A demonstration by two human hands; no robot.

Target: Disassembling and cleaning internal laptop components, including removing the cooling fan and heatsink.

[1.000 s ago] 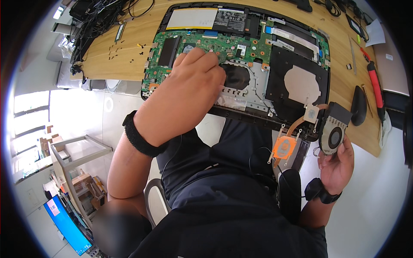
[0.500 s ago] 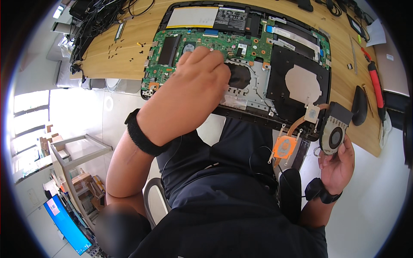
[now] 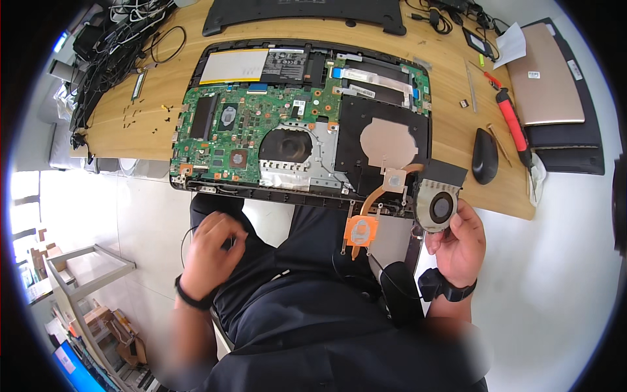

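Note:
An opened laptop base [image 3: 300, 130] lies on the table's near edge, its green circuit board [image 3: 245, 117] bare. Pinched at its rim in my right hand [image 3: 462, 245] is a cooling fan with heat pipe [image 3: 428, 208]. Its copper pipe and orange plate reach left over the laptop's front edge, with grey paste smears on both contact plates. My left hand [image 3: 212, 251] is above my lap, off the laptop, fingers curled together. Whether they hold anything small is hidden. The round fan opening [image 3: 286, 145] in the base is exposed, and grey paste marks the processor chip [image 3: 228, 117].
Small screws [image 3: 134, 119] lie scattered left of the laptop, near a cable heap [image 3: 111, 59]. At the right are a black mouse [image 3: 484, 155], a red-handled tool [image 3: 513, 121] and a rose-gold laptop panel [image 3: 545, 78]. A black bottom cover [image 3: 304, 16] rests at the back.
My left hand has pulled back from the circuit board down toward my lap. My right hand keeps holding the cooling fan. The view has shifted, showing more of the table's far side.

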